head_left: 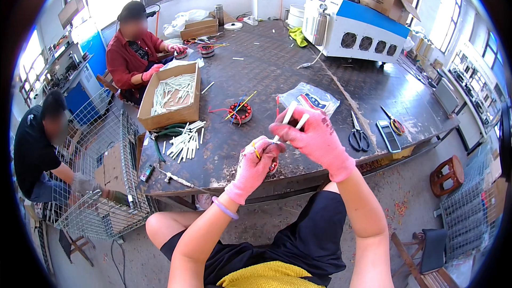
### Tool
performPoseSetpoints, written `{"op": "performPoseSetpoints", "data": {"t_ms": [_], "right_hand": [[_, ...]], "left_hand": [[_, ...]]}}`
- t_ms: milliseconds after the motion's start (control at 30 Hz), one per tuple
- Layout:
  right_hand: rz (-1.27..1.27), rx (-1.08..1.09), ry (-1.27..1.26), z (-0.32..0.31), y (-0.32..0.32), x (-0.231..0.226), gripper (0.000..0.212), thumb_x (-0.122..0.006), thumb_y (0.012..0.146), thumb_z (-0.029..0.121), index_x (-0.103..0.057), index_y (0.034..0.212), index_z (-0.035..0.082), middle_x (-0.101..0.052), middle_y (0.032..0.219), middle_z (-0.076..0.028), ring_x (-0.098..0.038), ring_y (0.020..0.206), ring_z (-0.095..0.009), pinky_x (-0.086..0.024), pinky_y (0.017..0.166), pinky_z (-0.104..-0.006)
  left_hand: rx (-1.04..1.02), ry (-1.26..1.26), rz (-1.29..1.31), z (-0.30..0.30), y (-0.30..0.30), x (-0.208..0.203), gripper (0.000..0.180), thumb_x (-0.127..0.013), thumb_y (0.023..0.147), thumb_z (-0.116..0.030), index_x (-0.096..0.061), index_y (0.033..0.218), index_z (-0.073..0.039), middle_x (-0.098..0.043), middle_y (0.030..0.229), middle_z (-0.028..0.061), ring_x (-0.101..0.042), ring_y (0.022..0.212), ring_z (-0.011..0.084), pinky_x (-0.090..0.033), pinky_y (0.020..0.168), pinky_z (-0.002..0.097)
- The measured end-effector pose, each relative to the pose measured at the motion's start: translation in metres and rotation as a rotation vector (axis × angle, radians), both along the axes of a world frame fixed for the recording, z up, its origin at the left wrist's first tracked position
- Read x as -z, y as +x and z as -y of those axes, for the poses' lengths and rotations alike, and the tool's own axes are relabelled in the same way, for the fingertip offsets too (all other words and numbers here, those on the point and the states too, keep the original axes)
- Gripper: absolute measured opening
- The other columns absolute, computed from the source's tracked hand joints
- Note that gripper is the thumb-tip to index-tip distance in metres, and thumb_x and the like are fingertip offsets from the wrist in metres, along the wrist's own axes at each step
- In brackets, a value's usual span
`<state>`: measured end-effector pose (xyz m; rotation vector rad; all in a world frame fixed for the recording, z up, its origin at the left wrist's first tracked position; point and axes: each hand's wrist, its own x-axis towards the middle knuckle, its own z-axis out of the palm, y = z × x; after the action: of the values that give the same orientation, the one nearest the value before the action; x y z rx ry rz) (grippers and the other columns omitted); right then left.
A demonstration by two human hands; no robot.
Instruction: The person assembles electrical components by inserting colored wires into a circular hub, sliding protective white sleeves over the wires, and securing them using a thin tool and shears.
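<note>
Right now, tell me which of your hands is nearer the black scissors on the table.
Right. The right hand is raised just left of the black scissors, holding white tubes. The left hand sits farther left, beyond the right hand.

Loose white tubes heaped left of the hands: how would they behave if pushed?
The white tubes look thin and light, so a push would probably scatter them. Being round, they may roll across the table. They lie straight, suggesting some stiffness.
</note>
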<state>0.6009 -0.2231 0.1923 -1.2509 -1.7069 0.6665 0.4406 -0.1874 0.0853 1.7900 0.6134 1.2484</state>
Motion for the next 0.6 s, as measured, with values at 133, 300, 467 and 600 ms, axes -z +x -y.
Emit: {"op": "performPoseSetpoints", "data": {"t_ms": [133,300,467,600], "right_hand": [[-0.014,-0.025,-0.103,-0.001,-0.006,0.003,0.022,-0.07,0.09,0.022,-0.069,0.098,0.002,-0.07,0.076,-0.009,-0.067,0.067,-0.014,-0.051,0.063,-0.0304],[-0.021,-0.066,-0.132,0.0,0.002,0.0,0.019,-0.07,0.09,0.016,-0.068,0.103,0.002,-0.066,0.079,-0.002,-0.061,0.073,-0.007,-0.048,0.065,-0.0255],[0.087,-0.073,-0.087,-0.001,-0.005,0.01,0.021,-0.07,0.089,0.018,-0.069,0.101,0.001,-0.067,0.079,-0.006,-0.061,0.074,-0.008,-0.049,0.067,-0.0272],[0.321,-0.008,0.161,-0.009,-0.008,0.049,0.026,-0.07,0.088,0.027,-0.063,0.089,0.002,-0.063,0.075,-0.018,-0.061,0.07,-0.032,-0.048,0.064,-0.0375]], "left_hand": [[-0.033,-0.004,0.001,-0.002,0.001,0.005,0.008,-0.057,0.091,-0.003,-0.066,0.093,-0.003,-0.059,0.08,0.0062,-0.06,0.071,0.018,-0.048,0.065,0.0308],[-0.149,0.331,-0.149,-0.001,-0.006,0.002,0.008,-0.067,0.089,-0.011,-0.067,0.094,-0.005,-0.062,0.085,0.0085,-0.062,0.081,0.0275,-0.049,0.072,0.038],[-0.15,0.389,-0.36,-0.015,-0.021,0.023,0.009,-0.068,0.087,-0.008,-0.071,0.095,-0.004,-0.063,0.089,0.0095,-0.064,0.082,0.0253,-0.051,0.073,0.036],[-0.107,0.203,-0.345,-0.016,-0.015,0.022,0.013,-0.069,0.085,-0.004,-0.071,0.097,-0.003,-0.063,0.086,0.0086,-0.064,0.08,0.0227,-0.051,0.072,0.0331]]}}
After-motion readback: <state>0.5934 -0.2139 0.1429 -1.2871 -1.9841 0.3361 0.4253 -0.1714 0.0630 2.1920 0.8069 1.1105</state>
